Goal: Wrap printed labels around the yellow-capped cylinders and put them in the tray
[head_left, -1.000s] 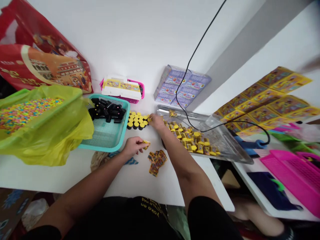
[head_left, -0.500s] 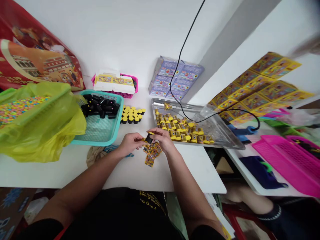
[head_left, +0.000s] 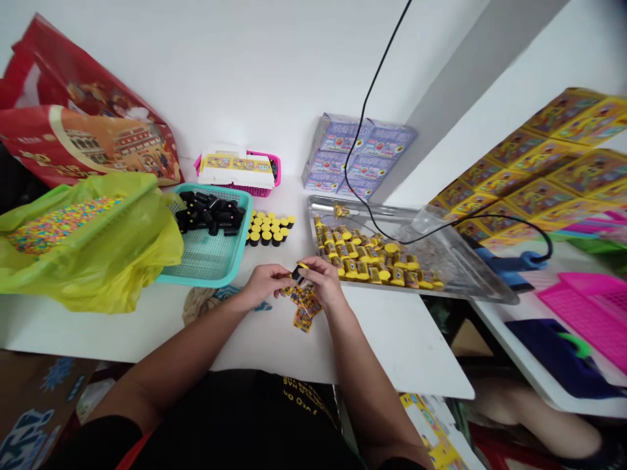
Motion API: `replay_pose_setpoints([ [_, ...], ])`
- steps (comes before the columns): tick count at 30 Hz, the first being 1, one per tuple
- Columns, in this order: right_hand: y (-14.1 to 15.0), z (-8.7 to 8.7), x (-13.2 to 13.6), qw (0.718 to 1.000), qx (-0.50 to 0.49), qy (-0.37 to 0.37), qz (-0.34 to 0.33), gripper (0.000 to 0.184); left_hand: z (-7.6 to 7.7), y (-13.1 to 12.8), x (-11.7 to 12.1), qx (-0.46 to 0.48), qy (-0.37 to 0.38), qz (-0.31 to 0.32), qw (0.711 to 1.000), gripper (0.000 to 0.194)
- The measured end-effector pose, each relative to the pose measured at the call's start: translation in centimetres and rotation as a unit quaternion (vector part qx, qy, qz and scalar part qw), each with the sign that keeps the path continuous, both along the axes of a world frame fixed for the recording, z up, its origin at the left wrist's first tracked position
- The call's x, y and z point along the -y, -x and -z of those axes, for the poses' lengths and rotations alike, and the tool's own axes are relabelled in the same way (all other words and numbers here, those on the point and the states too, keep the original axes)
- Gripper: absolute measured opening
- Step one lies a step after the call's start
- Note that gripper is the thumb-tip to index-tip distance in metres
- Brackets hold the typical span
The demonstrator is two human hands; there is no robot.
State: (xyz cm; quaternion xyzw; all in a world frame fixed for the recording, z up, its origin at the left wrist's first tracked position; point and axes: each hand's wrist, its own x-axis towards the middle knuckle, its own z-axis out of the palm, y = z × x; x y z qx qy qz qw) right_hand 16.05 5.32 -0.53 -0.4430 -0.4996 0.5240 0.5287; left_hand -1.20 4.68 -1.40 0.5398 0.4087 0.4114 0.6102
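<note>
A small black cylindrical container with a yellow lid (head_left: 298, 273) is tilted in my right hand (head_left: 323, 282), its thumb and fingers closed round it. Right beside it, my left hand (head_left: 266, 286) pinches what looks like a small printed wrapper (head_left: 290, 286) against the container's lower side; the fingers partly hide it. Under both hands a loose pile of yellow-and-orange printed wrappers (head_left: 304, 314) lies on the white table. Beyond the hands stand rows of black containers with yellow lids (head_left: 267, 230). To the right, a metal tray (head_left: 470, 277) carries many containers in printed wrapping (head_left: 365, 258).
A turquoise basket (head_left: 208, 261) of black pieces and a yellow bag (head_left: 147, 254) of coloured beads stand left. A pink basket (head_left: 255, 191) and purple boxes (head_left: 360, 153) are along the wall. A black cable (head_left: 349, 156) hangs across the tray. Another person's leg (head_left: 529, 418) shows lower right.
The view has shifted, so the surroundings sit farther right. Both hands stay together at the container, which is tilted slightly differently.
</note>
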Motion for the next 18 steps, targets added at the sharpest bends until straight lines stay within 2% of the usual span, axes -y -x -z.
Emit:
replay_pose_setpoints([
  [4,0.0,0.0,0.2,0.999,0.022,-0.035,0.028,0.029,0.2,-0.1,0.0,0.003,0.027,-0.005,1.0,0.035],
  [10,0.1,0.2,0.3,0.999,0.015,-0.021,0.026,0.029,0.0,-0.7,0.4,0.047,0.036,-0.024,0.998,0.038],
  [15,0.6,0.1,0.5,0.999,0.016,-0.02,0.021,0.029,0.6,-1.2,0.5,0.142,0.133,-0.041,0.98,0.042],
  [18,0.8,0.1,0.6,1.0,0.009,-0.004,0.009,0.028,0.8,-1.4,0.5,0.168,0.159,-0.05,0.972,0.043],
])
